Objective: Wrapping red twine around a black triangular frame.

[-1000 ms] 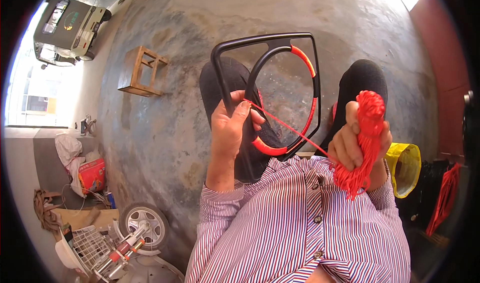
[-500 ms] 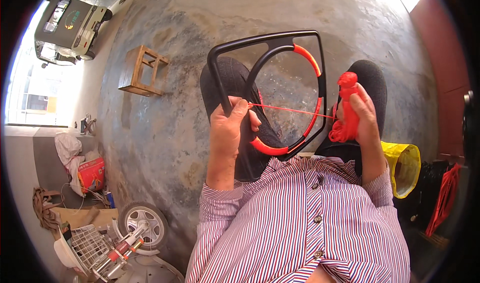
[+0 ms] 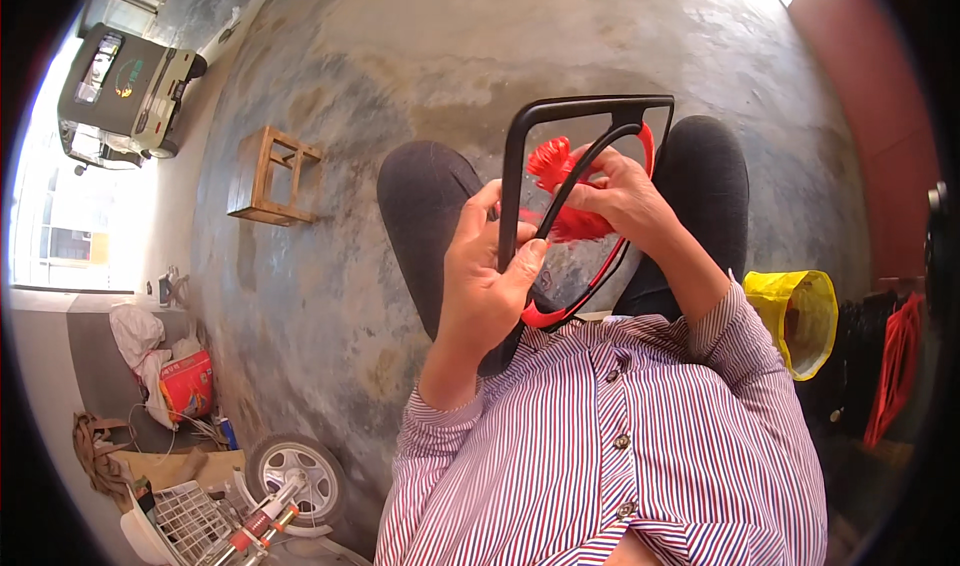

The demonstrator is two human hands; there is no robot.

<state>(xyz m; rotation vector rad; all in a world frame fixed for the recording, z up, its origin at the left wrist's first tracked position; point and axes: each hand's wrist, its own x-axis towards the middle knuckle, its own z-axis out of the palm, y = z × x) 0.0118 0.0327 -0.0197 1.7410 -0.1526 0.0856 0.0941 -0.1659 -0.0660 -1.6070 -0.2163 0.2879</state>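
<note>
A black angular frame (image 3: 600,104) with a curved ring (image 3: 577,170) inside it stands between my knees. Red cord wraps parts of the ring, at its right side and bottom. My left hand (image 3: 482,288) is closed round the frame's left bar, its thumb against the ring. My right hand (image 3: 632,204) reaches over the frame's right side and into the ring, pinching a bundle of red cord (image 3: 549,164). The ring's left arc crosses in front of the bundle and of some right fingertips. Part of the bundle is blurred.
A wooden stool (image 3: 270,178) lies on its side on the concrete floor (image 3: 420,46). At right stand a yellow bag (image 3: 757,296) and hanging red cords (image 3: 893,371). A wheel (image 3: 318,481) and basket (image 3: 190,521) are at lower left. A three-wheeled vehicle (image 3: 125,96) is beyond.
My right hand has brought the cord bundle leftward from outside the frame into the ring, behind its left arc. The frame has shifted right and down, and my left hand has changed its grip.
</note>
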